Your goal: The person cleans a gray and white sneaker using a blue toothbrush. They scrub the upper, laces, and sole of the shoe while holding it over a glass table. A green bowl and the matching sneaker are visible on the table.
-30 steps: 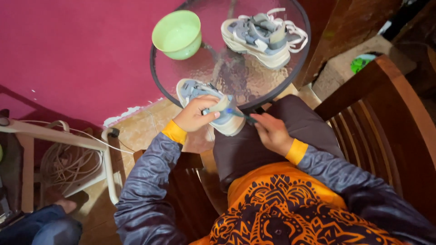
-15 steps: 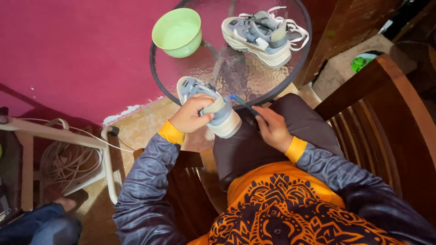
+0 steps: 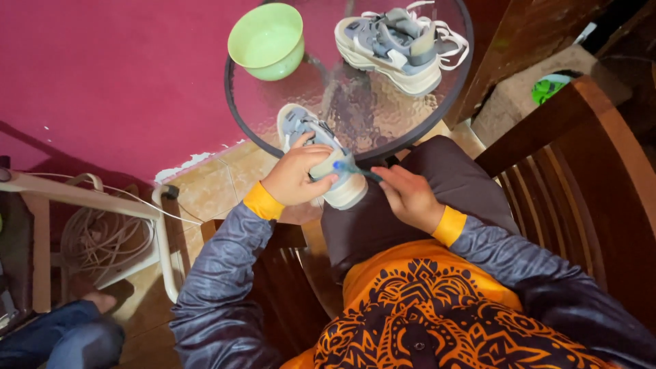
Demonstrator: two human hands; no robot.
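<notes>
- Grey-and-cream mesh and padding make up the sneaker [image 3: 321,160] in hand: a chunky trainer with blue-grey panels on top and a thick off-white sole, tilted so that its toe points up toward the table and its heel end hangs over the person's lap, just past the table's near rim.
- Left hand [image 3: 295,176] is clasped around the sneaker's middle from the side, fingers curled over the upper, thumb near the sole; an orange cuff shows at the wrist.
- Right hand [image 3: 408,196] is closed in a pinch on a thin brush [image 3: 355,170] with a dark handle and a blue head; the blue head touches the side of the sneaker near the heel. How tightly the fingers close on the handle cannot be told.
- Second sneaker [image 3: 400,44] of the same kind, with loose white laces, lies on the far side of the round glass table [image 3: 355,119], well apart from the held one.
- Light green bowl [image 3: 267,41] stands on the table's far left part, beside the second sneaker but not touching it.
- Wooden chair [image 3: 581,164] with slatted back stands to the person's right.
- Coiled cord [image 3: 102,239] lies on the tiled floor at the left, below a pale frame.
</notes>
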